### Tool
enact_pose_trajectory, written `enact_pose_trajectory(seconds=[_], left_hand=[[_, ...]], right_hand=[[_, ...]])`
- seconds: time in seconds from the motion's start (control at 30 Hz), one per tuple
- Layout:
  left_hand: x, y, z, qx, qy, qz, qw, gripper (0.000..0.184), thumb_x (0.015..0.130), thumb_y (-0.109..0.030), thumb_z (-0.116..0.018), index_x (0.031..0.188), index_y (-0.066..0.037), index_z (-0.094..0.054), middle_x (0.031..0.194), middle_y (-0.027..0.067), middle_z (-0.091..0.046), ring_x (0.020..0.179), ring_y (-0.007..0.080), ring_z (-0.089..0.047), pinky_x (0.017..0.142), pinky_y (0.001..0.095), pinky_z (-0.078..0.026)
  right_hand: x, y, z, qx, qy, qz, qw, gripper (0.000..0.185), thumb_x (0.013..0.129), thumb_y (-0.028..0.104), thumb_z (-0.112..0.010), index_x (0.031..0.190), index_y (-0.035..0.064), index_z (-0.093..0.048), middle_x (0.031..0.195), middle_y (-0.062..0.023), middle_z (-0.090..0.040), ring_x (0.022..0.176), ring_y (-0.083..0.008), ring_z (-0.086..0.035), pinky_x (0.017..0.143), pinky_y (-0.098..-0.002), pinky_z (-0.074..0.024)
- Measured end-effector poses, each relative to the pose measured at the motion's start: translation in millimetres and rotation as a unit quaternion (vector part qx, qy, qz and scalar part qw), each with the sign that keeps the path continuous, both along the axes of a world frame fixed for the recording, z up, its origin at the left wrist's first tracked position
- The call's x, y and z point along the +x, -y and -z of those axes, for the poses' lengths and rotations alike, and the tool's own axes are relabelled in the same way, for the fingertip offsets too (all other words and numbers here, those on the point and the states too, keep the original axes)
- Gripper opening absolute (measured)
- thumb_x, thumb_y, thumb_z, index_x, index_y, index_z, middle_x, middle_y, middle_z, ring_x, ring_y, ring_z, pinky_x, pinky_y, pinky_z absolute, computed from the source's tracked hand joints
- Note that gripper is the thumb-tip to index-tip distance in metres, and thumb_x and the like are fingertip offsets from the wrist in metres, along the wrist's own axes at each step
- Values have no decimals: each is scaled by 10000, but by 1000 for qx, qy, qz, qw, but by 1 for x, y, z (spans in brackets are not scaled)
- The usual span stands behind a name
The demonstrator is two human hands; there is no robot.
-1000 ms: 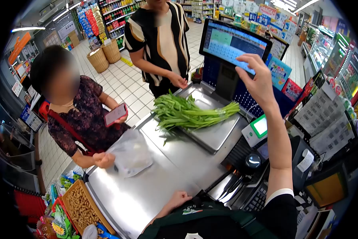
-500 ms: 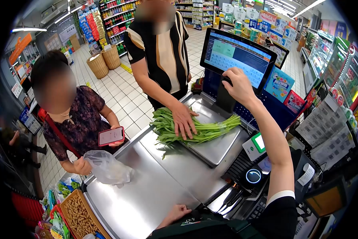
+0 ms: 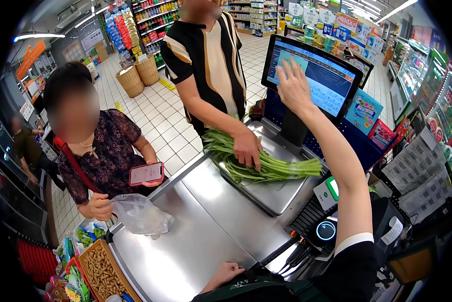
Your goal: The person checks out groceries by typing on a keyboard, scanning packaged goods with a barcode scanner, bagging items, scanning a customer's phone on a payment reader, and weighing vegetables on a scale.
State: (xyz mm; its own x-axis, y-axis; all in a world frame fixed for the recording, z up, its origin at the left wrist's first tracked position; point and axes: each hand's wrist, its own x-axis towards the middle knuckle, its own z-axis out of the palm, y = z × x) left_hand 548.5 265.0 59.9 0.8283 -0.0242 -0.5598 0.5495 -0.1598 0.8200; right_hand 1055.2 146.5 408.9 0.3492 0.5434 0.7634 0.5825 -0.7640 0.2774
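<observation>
My right hand [image 3: 294,86] is raised with fingers spread, at the left part of the touchscreen monitor [image 3: 322,75]. My left hand [image 3: 228,272] is loosely curled low over the metal counter [image 3: 196,236], close to my body; what it holds, if anything, is hidden. A bunch of leafy greens [image 3: 281,168] lies across the steel scale tray [image 3: 281,194]. A hand [image 3: 247,147] of the person in the striped top grips the greens. Another person's hand [image 3: 100,206] holds a clear plastic bag [image 3: 141,215] on the counter, and their other hand holds a phone [image 3: 146,173].
A payment device [image 3: 327,193] and a round scanner [image 3: 325,231] stand right of the scale. Printed code sheets [image 3: 412,161] hang at the right. A box of peanuts [image 3: 102,269] sits by the counter's left end. A third person [image 3: 29,146] stands at the far left.
My right hand has moved from the screen's lower right to its left part. The striped-top person has reached in and taken hold of the greens. The plastic bag has moved left and down.
</observation>
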Motion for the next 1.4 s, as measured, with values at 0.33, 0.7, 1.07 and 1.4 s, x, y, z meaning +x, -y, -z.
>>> enact_pose_trajectory(seconds=[0.33, 0.7, 1.07, 1.4], left_hand=[[6, 1, -21, 14, 9, 16, 1000, 419, 786, -292, -722, 541, -53, -479, 550, 18, -503, 555, 92, -472, 521, 293, -412], [0, 4, 3, -43, 26, -33, 998, 420, 793, -262, -716, 535, -59, -455, 563, 28, -524, 567, 97, -479, 522, 299, -417], [7, 2, -11, -71, 28, -25, 997, 375, 800, -227, -717, 557, -67, -480, 530, -13, -483, 527, 66, -425, 472, 278, -370], [13, 1, -14, -51, -11, -15, 999, 365, 809, -216, -700, 561, -73, -474, 521, 0, -501, 494, 67, -423, 444, 262, -351]], right_hand=[[16, -6, 1, -6, 51, 26, 998, 444, 789, 90, -580, 1220, 18, -495, 1343, -191, -448, 1313, -358, -344, 1094, -445, -276], [10, -3, 4, -76, 41, 89, 992, 603, 789, 214, -641, 1327, 58, -418, 1357, -158, -449, 1329, -340, -328, 1111, -431, -248], [-74, 44, 123, -266, -495, 10, 827, 996, 617, 543, -770, 1366, 31, -356, 1336, -211, -451, 1258, -391, -389, 1047, -446, -320], [-91, 82, 196, -163, -509, -17, 845, 677, 526, 329, -819, 1057, 24, -530, 1066, -201, -598, 1014, -383, -559, 880, -452, -441]])
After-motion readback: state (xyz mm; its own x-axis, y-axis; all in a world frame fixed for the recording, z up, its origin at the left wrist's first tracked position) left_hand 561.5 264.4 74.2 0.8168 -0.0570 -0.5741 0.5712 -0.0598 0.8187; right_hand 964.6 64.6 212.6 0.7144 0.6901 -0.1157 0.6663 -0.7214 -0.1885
